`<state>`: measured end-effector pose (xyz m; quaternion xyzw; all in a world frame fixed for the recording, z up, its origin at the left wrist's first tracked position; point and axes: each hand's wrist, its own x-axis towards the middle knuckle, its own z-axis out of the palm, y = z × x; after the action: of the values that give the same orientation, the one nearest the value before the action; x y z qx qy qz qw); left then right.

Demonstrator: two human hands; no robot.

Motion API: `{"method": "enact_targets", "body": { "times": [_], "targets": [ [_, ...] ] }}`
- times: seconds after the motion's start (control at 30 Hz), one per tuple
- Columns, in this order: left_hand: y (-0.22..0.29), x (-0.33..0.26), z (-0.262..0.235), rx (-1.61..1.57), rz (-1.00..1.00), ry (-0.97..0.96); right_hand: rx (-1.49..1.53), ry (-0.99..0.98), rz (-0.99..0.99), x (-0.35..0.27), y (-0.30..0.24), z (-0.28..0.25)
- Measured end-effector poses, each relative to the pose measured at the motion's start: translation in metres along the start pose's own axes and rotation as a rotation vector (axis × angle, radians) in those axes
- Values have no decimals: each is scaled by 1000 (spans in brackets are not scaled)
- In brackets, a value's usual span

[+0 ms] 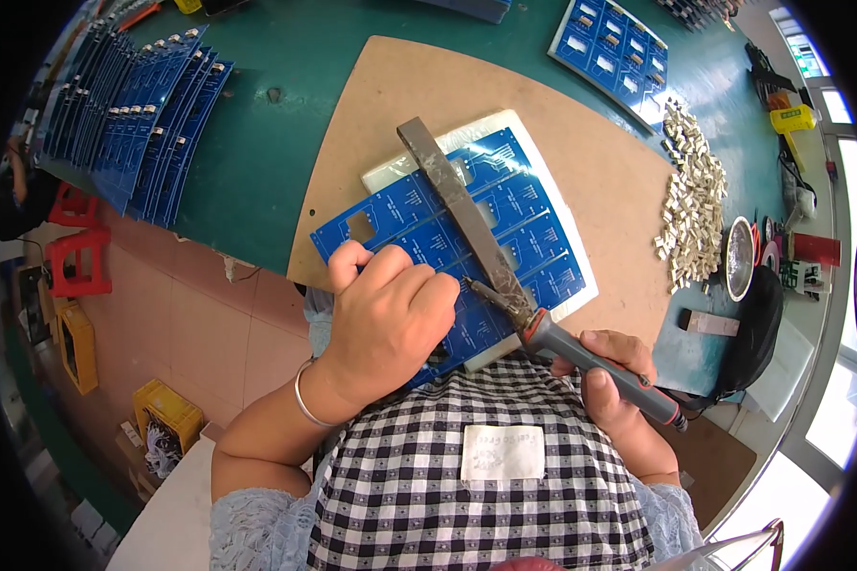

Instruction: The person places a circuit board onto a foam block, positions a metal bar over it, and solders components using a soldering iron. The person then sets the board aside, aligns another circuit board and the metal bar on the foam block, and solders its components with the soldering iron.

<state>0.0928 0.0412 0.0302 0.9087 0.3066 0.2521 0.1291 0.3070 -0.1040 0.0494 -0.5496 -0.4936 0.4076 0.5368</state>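
A blue circuit board panel with square cut-outs lies tilted on a white pad. Across the panel runs a worn, flat metal bar. In my right hand is a grey and orange soldering iron, its tip pointing up-left at the board beside the bar, close to my left fingers. My left hand is closed over the panel's near left part. Whatever it pinches is hidden behind the curled fingers.
A brown board lies under the work on the green table. Stacked blue panels stand at the left, and another panel lies far right. Small pale connectors are heaped at the right, near a metal bowl.
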Motion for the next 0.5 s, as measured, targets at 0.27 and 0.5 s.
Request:
{"method": "enact_targets", "body": {
  "times": [0.27,0.5],
  "targets": [
    [-7,2,-2,-6,3,70,10,-37,-44,2,6,-2],
    [4,-5,-19,-361,78,123,113,-123,-265,26,-1,11]
  ]
}}
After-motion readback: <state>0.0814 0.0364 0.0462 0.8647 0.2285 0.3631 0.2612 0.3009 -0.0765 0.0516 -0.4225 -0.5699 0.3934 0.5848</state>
